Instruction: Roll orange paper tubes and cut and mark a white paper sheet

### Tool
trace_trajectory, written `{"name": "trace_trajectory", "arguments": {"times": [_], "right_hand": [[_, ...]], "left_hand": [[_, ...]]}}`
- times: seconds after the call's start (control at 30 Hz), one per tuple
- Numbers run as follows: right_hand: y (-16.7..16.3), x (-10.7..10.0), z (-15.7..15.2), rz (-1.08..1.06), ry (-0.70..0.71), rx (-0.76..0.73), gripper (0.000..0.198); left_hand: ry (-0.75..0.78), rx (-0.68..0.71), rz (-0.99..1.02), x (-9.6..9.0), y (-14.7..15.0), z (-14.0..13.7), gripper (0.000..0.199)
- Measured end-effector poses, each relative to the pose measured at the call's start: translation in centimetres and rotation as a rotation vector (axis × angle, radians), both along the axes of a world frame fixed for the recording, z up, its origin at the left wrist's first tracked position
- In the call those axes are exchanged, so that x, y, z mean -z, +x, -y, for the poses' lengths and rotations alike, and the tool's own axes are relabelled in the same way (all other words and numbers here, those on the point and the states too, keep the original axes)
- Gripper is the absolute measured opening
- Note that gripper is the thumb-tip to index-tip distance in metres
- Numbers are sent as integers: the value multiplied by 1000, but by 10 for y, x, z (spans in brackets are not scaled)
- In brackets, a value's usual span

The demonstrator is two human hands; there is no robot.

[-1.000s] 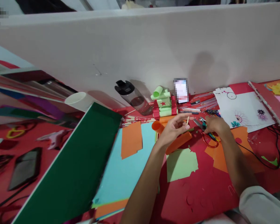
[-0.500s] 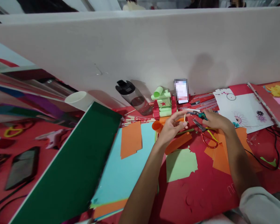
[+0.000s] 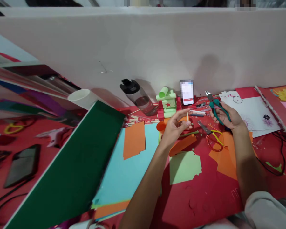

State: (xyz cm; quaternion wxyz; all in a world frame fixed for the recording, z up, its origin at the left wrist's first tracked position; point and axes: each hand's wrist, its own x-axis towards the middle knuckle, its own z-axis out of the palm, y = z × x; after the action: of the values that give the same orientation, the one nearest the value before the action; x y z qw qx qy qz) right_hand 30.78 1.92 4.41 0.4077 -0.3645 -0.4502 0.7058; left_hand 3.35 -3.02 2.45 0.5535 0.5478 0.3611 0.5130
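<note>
A short pale stick (image 3: 187, 116) is pinched upright between the thumb and fingers of my left hand (image 3: 177, 123). My right hand (image 3: 230, 117) grips green-handled cutting pliers (image 3: 216, 106), their metal jaws pointing up and to the left. Below and between the hands, scissors (image 3: 211, 133) with red and yellow handles lie on the red table. Just behind my left hand stands a light green paper model (image 3: 168, 103) with red sides and a red star. An orange paper roll (image 3: 160, 126) and a folded orange paper strip (image 3: 183, 144) lie beside and under my left hand.
Orange sheets (image 3: 226, 156) lie under my right forearm, and a cut light green sheet (image 3: 184, 168) sits nearer. A dark green board (image 3: 69, 168) leans at the left beside blue paper (image 3: 131, 178). A bottle (image 3: 140, 98) and a lit phone (image 3: 187, 92) stand by the white partition (image 3: 147, 47).
My right hand has lifted the pliers from the table by the pens, turning them so the jaws point upward. My left hand still pinches the stick in nearly the same place.
</note>
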Motion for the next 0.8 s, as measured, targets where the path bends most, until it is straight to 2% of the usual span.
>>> {"name": "trace_trajectory", "arguments": {"times": [0.17, 0.3, 0.67, 0.8], "right_hand": [[2, -4, 5, -18, -14, -48, 52], [2, -2, 8, 13, 49, -107, 52], [4, -10, 11, 463, 154, -449, 65], [0, -12, 11, 494, 131, -470, 68]], "left_hand": [[19, 0, -13, -2, 1, 2, 48], [23, -4, 3, -3, 1, 3, 48], [43, 8, -26, -6, 1, 4, 48], [30, 55, -45, -7, 2, 4, 50]]}}
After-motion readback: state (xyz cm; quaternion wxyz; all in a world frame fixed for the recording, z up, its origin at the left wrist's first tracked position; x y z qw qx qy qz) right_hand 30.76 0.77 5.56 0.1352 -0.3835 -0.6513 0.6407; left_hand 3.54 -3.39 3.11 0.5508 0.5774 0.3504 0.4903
